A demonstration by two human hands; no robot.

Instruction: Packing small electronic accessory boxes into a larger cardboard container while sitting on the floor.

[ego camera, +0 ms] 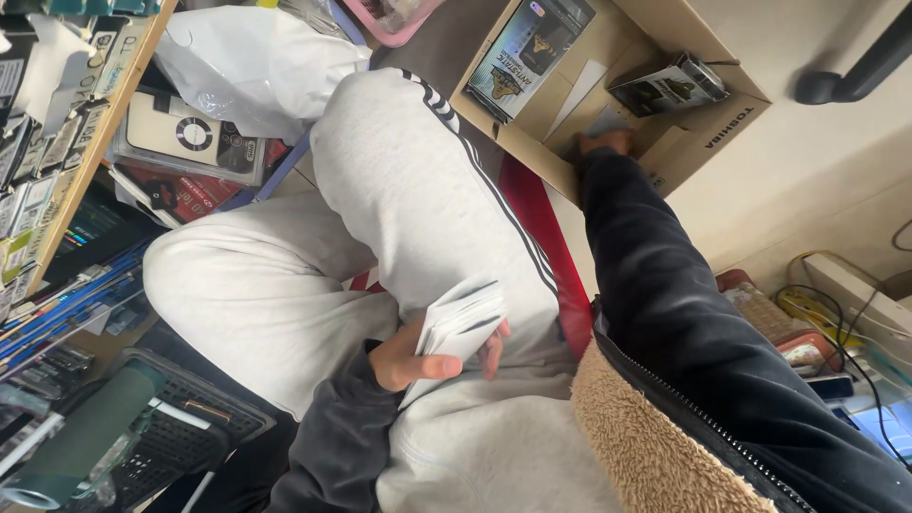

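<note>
Left hand [418,356] fingers clasped around thin stack of light, flexible white cards [461,323], best pinched edgewise; right hand [604,142] inside brown cardboard box [708,38], finger state indiscernible.

Soft, even daylight fills the scene, brightest at the upper right, where the pale wall [836,161] looks nearly washed out. The white bag [252,62] at the top also glares. The dark sleeve [665,285] loses detail in shadow, and the lower left corner is dim. The view is tilted and bends slightly at the edges. The fleece collar [646,437] close to the camera is soft; the shelf [90,142] at left is slightly blurred.
</note>
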